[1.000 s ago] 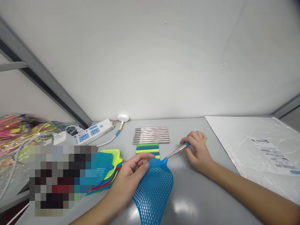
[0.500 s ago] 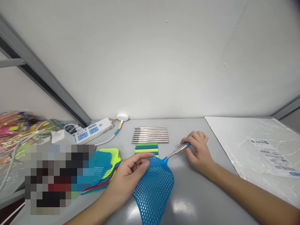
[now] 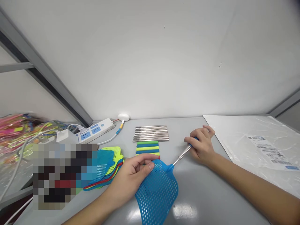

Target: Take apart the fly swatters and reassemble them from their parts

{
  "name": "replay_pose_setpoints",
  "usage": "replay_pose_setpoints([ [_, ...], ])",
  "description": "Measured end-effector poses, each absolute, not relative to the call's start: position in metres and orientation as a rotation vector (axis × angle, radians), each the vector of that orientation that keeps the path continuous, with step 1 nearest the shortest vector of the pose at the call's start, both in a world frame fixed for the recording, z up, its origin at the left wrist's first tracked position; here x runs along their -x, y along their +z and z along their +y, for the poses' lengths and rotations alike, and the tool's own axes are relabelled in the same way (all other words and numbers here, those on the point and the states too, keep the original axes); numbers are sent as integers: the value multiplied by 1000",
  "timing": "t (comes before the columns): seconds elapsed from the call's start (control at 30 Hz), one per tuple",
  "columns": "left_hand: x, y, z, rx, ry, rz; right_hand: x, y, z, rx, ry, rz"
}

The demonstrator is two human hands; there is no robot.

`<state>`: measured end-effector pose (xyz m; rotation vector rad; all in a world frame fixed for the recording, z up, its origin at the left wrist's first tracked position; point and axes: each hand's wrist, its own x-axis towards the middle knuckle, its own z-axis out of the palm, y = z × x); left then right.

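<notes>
Swatter heads lie stacked at left, no rods showing. Your left hand pinches a blue head, near centre; far centre, spare rods and coloured grips lie unjoined. Rightward, one rod looks fitted, your right hand grasping its blue handle.

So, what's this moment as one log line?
left hand: holding blue flyswatter head; right hand: gripping metal rod; rod: end at head's neck; beyond: row of rods, coloured grips
</notes>
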<state>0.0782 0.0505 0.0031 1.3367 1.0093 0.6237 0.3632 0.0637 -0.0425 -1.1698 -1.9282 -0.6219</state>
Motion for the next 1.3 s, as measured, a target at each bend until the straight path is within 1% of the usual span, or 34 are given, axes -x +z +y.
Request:
replay_pose_setpoints([
  [0.17,-76,7,50,-1331,657,1001,-359,-42,61,1158,-658,-1954],
  [0.23,-75,10,50,-1295,694,1012,-356,-43,61,1172,-624,-1959],
  [0.4,-74,19,47,-932,826,887,-349,-50,64,1283,-384,-1935],
  [0.5,-73,20,44,-783,930,817,-348,-52,67,1339,-407,-1886],
  [0.6,-72,15,42,-757,924,955,-350,-53,67,1323,-446,-1895],
  [0.73,-71,6,41,-791,877,1125,-359,-53,67,1268,-400,-1974],
  [0.87,-70,5,47,-915,821,1027,-368,-50,68,1194,-489,-1967],
  [1.0,-69,10,52,-842,760,928,-369,-42,65,1102,-625,-1942],
  [1.1,-72,10,51,-805,792,925,-367,-38,64,1053,-706,-1955],
  [1.3,-76,3,50,-966,885,1030,-367,-30,60,953,-793,-2138],
])
